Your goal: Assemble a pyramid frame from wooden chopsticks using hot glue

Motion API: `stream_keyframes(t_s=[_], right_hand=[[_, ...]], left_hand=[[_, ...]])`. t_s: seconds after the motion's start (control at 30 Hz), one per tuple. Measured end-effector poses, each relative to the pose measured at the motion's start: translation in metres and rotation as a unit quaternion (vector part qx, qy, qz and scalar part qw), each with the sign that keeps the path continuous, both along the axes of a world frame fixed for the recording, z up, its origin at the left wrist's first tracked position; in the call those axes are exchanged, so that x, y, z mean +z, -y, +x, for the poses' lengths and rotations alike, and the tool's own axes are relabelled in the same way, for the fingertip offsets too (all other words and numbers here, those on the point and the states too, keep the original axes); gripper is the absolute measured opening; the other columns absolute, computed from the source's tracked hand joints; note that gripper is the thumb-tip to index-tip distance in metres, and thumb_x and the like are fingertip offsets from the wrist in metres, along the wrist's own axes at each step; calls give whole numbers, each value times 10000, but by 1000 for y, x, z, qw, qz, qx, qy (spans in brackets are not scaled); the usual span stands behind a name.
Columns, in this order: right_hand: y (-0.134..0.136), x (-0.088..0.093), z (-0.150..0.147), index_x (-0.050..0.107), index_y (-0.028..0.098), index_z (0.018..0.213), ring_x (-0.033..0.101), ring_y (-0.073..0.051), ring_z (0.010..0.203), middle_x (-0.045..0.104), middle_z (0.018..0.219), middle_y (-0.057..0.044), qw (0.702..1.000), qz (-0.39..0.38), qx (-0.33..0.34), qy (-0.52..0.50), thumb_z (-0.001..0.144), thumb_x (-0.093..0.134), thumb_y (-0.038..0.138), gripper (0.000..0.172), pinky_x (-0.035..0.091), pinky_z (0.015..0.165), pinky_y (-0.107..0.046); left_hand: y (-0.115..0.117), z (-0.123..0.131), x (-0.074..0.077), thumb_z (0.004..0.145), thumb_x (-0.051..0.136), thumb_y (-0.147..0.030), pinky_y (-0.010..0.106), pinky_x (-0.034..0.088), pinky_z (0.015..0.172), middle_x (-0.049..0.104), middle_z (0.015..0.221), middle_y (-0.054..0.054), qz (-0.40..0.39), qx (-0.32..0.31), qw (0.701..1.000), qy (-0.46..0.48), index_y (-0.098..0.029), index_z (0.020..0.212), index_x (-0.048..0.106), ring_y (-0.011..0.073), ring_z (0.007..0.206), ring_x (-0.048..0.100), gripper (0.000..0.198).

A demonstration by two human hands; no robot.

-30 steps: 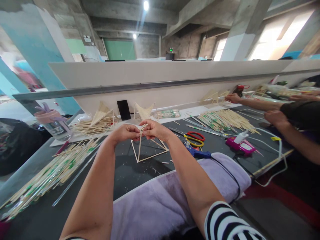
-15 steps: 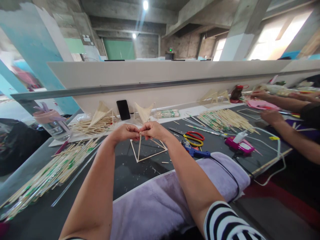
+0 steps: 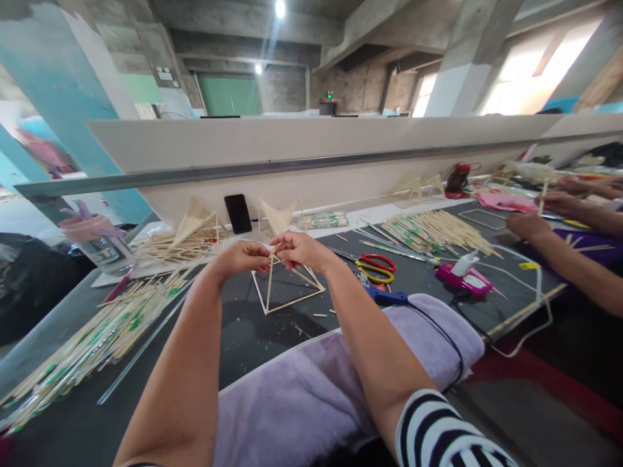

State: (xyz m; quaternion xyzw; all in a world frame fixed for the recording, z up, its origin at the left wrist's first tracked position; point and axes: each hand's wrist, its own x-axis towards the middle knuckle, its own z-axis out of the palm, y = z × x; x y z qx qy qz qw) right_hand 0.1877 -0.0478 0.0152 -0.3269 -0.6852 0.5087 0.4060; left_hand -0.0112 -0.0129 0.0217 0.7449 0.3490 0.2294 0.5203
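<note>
A pyramid-shaped frame of thin wooden sticks (image 3: 294,303) stands on the dark tabletop before me. My left hand (image 3: 244,257) pinches a stick at the top of the frame. From the other side my right hand (image 3: 302,251) pinches at the same peak, its fingertips close to the left ones. The joint itself is partly hidden behind the fingers. Short stick offcuts (image 3: 320,315) lie by the frame's base. Right of my right forearm are a blue glue gun (image 3: 387,296) and scissors with red and yellow handles (image 3: 377,267).
Bundled sticks (image 3: 104,337) lie left, loose sticks (image 3: 433,232) at back right. A phone (image 3: 238,213) leans on the partition beside finished stick models (image 3: 278,216). A pink-lidded cup (image 3: 100,241), a pink power socket (image 3: 463,279) and a co-worker's hand (image 3: 528,227) flank my place. A purple towel (image 3: 311,395) covers the front edge.
My right fingers have shifted slightly upward at the frame's peak. The frame stays in place. At far right, a co-worker's hand now holds up a stick.
</note>
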Motion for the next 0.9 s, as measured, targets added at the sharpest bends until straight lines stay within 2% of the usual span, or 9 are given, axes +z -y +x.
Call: stream_keyframes(t_s=[0.1, 0.23, 0.37, 0.53, 0.63, 0.77, 0.9], right_hand=[[-1, 3, 3, 536, 167, 954, 460, -35, 388, 620, 735, -6, 995, 19, -86, -45, 784, 526, 146, 171, 292, 340, -176], [-8, 1, 4, 510, 190, 993, 392, -20, 360, 594, 706, 27, 963, 42, -220, -149, 821, 473, 192, 176, 270, 342, -166], [-15, -7, 8, 495, 212, 1022, 401, -30, 396, 573, 726, 31, 925, 78, -322, -188, 823, 453, 212, 204, 312, 388, -171], [-10, -22, 21, 479, 200, 1048, 448, -69, 482, 562, 761, 5, 865, 105, -460, -169, 816, 399, 209, 246, 399, 497, -192], [-7, -31, 27, 479, 181, 1064, 498, -101, 545, 582, 787, -19, 854, 114, -494, -117, 815, 368, 211, 275, 436, 572, -217], [-9, -44, 27, 498, 181, 1072, 565, -141, 681, 609, 803, -33, 855, 136, -499, -42, 819, 349, 214, 296, 448, 685, -245], [-13, -55, 25, 533, 184, 1051, 588, -173, 823, 631, 819, -47, 845, 178, -503, 33, 806, 348, 185, 307, 435, 779, -273]], left_hand=[[5, 0, 4, 654, 732, -328, 262, 522, 642, 675, 776, 41, 12, -9, 1000, -14, -145, 935, 665, 151, 692, 639, 342], [10, -2, 10, 728, 664, -348, 198, 452, 528, 625, 673, 6, 72, -19, 996, -55, -164, 1065, 633, 105, 576, 570, 385], [12, 0, 15, 737, 645, -370, 182, 419, 510, 583, 622, -17, 104, -17, 992, -72, -175, 1042, 641, 93, 560, 525, 362], [20, 13, 21, 707, 659, -373, 178, 398, 495, 615, 676, -7, 159, 36, 981, -102, -163, 894, 672, 88, 558, 511, 282], [25, 18, 23, 719, 636, -361, 176, 378, 480, 604, 627, -17, 186, 33, 976, -106, -166, 840, 673, 84, 533, 496, 232], [26, 18, 24, 728, 616, -360, 177, 374, 478, 592, 590, -24, 205, 16, 973, -107, -171, 811, 675, 88, 526, 497, 214], [24, 15, 24, 714, 627, -367, 185, 402, 504, 636, 684, -1, 198, 18, 975, -98, -166, 834, 680, 98, 565, 522, 240]])
